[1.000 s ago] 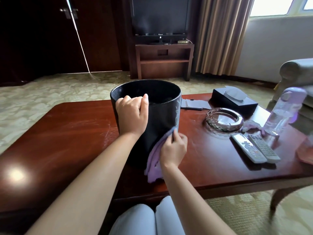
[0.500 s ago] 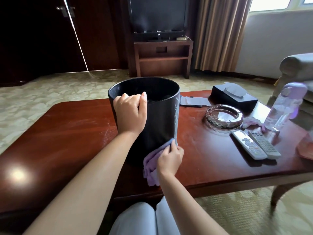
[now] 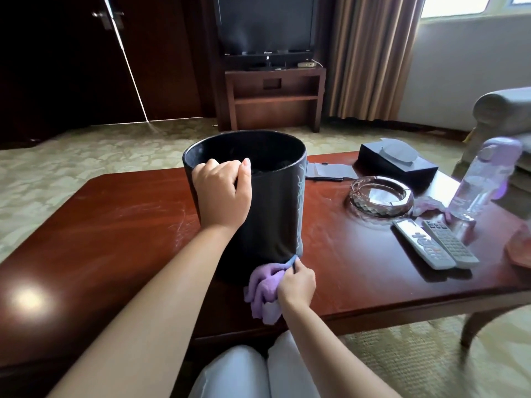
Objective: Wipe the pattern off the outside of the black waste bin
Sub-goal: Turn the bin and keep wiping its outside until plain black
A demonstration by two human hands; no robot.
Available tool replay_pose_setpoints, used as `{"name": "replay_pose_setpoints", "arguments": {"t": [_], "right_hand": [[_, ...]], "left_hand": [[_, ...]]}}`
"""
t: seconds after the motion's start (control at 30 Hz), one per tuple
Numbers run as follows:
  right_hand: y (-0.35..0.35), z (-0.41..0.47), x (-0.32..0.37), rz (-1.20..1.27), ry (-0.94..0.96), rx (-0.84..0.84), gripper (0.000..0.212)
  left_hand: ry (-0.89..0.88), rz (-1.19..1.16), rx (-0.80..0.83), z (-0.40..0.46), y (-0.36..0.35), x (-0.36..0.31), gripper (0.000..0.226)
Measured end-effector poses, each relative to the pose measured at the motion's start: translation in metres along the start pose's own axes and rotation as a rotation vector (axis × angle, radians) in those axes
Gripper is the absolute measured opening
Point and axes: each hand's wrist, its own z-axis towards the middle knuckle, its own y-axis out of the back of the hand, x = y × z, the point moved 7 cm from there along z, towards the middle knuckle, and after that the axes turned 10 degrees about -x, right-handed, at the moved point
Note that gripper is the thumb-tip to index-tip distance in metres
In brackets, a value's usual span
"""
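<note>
The black waste bin (image 3: 275, 214) stands upright on the dark red wooden table (image 3: 115, 242). Pale scribbled lines of the pattern (image 3: 300, 193) show on its right side. My left hand (image 3: 221, 193) grips the near rim, fingers curled over the edge. My right hand (image 3: 296, 284) holds a bunched purple cloth (image 3: 264, 285) against the bin's bottom edge at the near right, where the bin meets the table.
On the table to the right lie a glass ashtray (image 3: 380, 196), two remote controls (image 3: 434, 247), a black tissue box (image 3: 398, 165) and a clear bottle with a purple cap (image 3: 482, 179). My knees (image 3: 258, 372) are under the near table edge.
My right hand has slid the cloth down the bin's side from mid-height to its base. The left hand stays on the rim.
</note>
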Motion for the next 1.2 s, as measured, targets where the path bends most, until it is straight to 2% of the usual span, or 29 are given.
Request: {"name": "replay_pose_setpoints", "arguments": {"t": [0.07,0.2,0.33,0.5,0.67,0.87,1.07,1.2], "right_hand": [[-0.001,0.003,0.004,0.038,-0.033,-0.005,0.032],[0.01,-0.001,0.029,0.16,0.104,-0.078,0.034],[-0.003,-0.002,0.006,0.006,-0.023,0.006,0.035],[-0.003,-0.016,0.005,-0.002,-0.116,0.038,0.036],[-0.015,-0.057,0.01,-0.016,-0.098,0.088,0.033],[0.002,-0.019,0.01,-0.072,-0.039,0.017,0.034],[-0.004,-0.046,0.011,-0.092,-0.008,0.083,0.041],[0.001,-0.04,0.011,-0.076,0.034,0.042,0.033]], "left_hand": [[0.003,0.007,-0.001,0.0,0.0,0.001,0.041],[0.004,0.017,0.001,0.0,0.0,0.002,0.041],[0.009,0.014,0.014,0.0,-0.001,0.002,0.041],[0.01,0.016,0.008,-0.001,-0.001,0.002,0.041],[0.004,0.018,0.021,0.0,-0.001,0.002,0.041],[0.01,0.004,0.03,0.0,-0.001,0.002,0.041],[0.012,0.013,0.019,-0.001,-0.002,0.002,0.041],[0.022,0.003,0.049,0.0,-0.002,0.002,0.041]]}}
